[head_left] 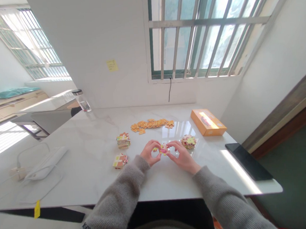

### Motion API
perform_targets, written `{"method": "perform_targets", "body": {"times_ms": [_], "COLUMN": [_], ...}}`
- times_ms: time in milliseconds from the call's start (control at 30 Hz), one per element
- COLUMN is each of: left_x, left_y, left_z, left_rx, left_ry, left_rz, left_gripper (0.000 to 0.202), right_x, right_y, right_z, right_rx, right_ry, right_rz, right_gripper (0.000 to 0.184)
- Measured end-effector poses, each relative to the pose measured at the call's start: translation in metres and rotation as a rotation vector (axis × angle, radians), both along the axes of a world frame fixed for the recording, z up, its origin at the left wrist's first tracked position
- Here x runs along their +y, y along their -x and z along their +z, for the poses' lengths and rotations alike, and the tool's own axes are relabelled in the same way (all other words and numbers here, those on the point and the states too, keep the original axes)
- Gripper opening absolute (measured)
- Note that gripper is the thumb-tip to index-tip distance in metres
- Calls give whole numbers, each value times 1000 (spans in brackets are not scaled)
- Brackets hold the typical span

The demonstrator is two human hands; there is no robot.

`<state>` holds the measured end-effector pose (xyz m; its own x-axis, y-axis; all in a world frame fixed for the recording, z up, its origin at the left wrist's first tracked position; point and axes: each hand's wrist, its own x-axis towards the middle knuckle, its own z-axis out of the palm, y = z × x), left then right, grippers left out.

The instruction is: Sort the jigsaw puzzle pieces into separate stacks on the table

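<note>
Right now, a small cardboard jigsaw piece point(163, 149) is being pinched between the left hand point(148, 153) and the right hand point(183, 157), at twelve o'clock over the bench point(91, 144); light and stiff, it is best taken by its edges.

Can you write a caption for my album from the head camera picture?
The left hand and right hand hold jigsaw pieces at a white table.
</note>
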<state>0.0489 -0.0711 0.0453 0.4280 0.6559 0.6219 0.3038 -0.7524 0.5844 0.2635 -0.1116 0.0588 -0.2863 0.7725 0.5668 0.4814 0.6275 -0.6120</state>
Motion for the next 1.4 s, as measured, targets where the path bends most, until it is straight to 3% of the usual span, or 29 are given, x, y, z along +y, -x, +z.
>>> {"method": "perform_targets", "body": {"times_ms": [67,167,333,467,733,900,967,1033,1167,1300,1400], "left_x": [3,11,19,18,24,27,27,26,22,17,15], "left_y": [1,5,11,11,15,17,16,15,12,8,7], "left_z": [-5,-14,-21,-22,-29,-30,-28,-25,-22,-20,-17], "left_rx": [23,145,394,441,397,397,416,435,388,252,195], "left_ry": [1,4,66,120,98,50,31,20,8,-33,-54], "left_rz": [50,239,457,479,457,442,424,398,263,115,65], "left_gripper": [31,35,31,30,25,23,24,24,25,26,28], "right_x": [2,8,19,21,20,17,15,11,6,3,2], "right_y": [-4,-18,-54,-68,-67,-63,-55,-43,-18,-10,-12], "right_z": [-1,0,2,-2,-7,-1,0,-2,-11,-14,-12], "right_rx": [-29,-54,-144,-246,-338,-204,-126,-116,-212,-227,-192], "right_ry": [-77,-171,-127,-70,-26,-151,-220,-230,-109,-15,54], "right_rz": [-86,-337,-791,-887,-861,-845,-739,-534,-147,-15,12], "right_gripper": [27,25,25,25,24,23,20,20,28,39,35]}}
